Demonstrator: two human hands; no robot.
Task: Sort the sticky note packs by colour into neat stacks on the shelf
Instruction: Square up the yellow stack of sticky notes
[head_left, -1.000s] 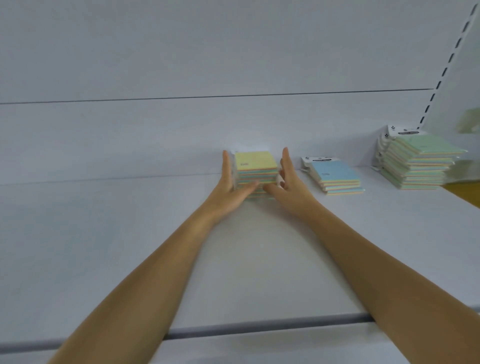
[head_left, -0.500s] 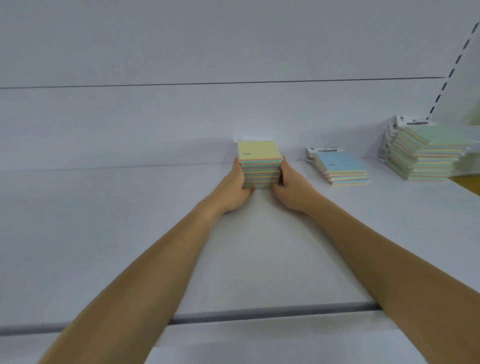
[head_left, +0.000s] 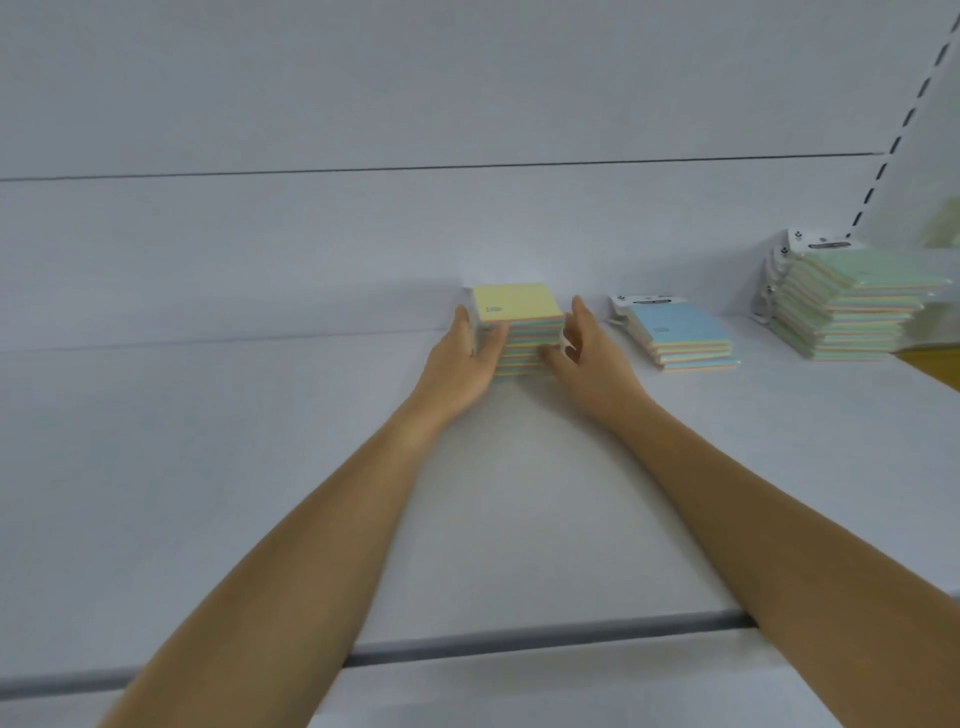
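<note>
A stack of yellow-topped sticky note packs (head_left: 517, 301) stands near the back of the white shelf (head_left: 234, 441). My left hand (head_left: 460, 364) lies flat against the stack's left side, fingers straight and thumb across its front. My right hand (head_left: 592, 353) is just off the right side with fingers spread; its thumb touches the lower front. A low blue-topped stack (head_left: 675, 327) lies to the right. Further right is a taller, uneven green-topped stack (head_left: 852, 301).
The shelf's back panel rises right behind the stacks. A slotted upright rail (head_left: 893, 140) runs up at the far right. The shelf's grey front edge (head_left: 519, 644) crosses under my forearms. A yellowish surface (head_left: 935, 366) shows past the shelf's right end.
Half a second ago both hands were closed around the yellow stack's lower sides. Now the fingers have straightened, and the right hand has come slightly away from the stack.
</note>
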